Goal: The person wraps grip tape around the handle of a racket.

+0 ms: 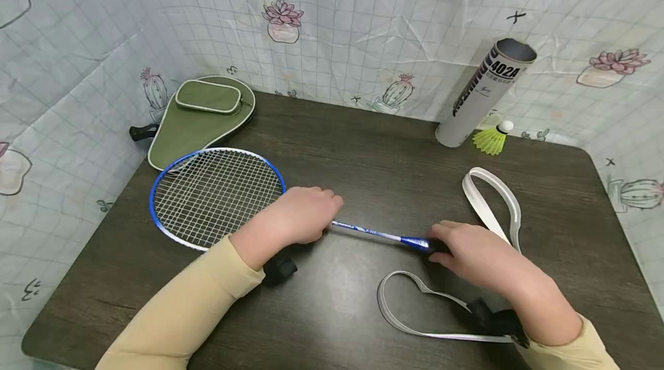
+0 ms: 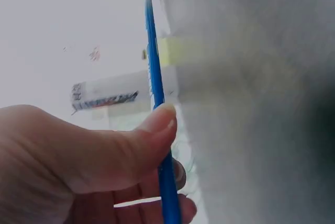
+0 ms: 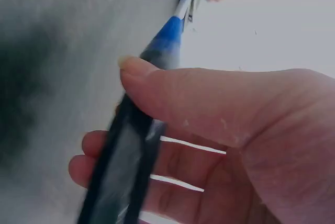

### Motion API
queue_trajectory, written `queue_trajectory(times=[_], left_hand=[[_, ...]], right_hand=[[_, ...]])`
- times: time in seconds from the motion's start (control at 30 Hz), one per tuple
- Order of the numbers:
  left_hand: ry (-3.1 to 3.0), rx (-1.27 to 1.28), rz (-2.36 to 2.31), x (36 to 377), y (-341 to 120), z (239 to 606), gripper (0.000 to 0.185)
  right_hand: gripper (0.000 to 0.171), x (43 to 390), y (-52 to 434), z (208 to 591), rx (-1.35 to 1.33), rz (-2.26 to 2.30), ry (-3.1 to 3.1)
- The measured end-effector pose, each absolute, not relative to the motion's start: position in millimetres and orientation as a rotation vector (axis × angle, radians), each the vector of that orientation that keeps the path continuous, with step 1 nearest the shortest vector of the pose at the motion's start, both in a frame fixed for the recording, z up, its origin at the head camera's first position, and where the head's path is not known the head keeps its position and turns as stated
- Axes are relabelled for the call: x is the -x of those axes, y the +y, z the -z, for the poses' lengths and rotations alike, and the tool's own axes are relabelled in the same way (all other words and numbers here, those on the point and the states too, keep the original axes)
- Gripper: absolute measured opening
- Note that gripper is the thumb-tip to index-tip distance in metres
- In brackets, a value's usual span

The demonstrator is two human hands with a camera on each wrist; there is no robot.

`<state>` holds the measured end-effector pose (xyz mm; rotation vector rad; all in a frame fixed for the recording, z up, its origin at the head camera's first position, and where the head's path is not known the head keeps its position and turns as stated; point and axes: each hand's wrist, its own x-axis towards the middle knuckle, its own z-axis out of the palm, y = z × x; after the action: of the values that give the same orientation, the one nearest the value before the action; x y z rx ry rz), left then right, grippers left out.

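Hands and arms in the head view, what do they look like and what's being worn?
Both hands, left hand and right hand, are bare, without gloves or rings in view. Each arm wears a pale yellow long sleeve, and a black strap with a small black device sits at each wrist.

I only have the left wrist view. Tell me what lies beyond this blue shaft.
Observer: The head view shows the badminton racket lying on a dark table, left hand gripping the shaft near the strung head.
Operator: Report the other hand.
Observer: The right hand grips the dark handle, thumb pressed on it.
Operator: List what is nearby.
Observer: A white grip tape strip loops beside the right hand; a shuttlecock tube and yellow shuttlecock stand at the far right; a green paddle case lies far left.
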<state>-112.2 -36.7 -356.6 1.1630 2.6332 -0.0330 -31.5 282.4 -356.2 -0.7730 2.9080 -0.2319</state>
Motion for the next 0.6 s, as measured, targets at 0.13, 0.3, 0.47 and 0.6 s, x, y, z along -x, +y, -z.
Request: queue_trajectory(times=[0.13, 0.3, 0.47, 0.6], left_hand=[[2.69, -1.107, -0.072, 117.0, -50.9, 338.7, 0.011], [2.743, -1.017, -0.283, 121.1, -69.1, 317.9, 0.014], [2.795, -0.933, -0.426, 124.9, -90.5, 301.5, 0.011], [2.807, -0.861, -0.486, 127.2, -105.9, 291.5, 0.011]], right_hand=[[0.024, 33.7, 294.2, 349.8, 0.735, 0.253, 2.979], [0.025, 33.4, 311.8, 337.9, 0.624, 0.297, 3.056], [0.024, 33.3, 321.6, 330.1, 0.566, 0.342, 3.109], [0.025, 35.3, 323.1, 324.6, 0.582, 0.408, 3.156]])
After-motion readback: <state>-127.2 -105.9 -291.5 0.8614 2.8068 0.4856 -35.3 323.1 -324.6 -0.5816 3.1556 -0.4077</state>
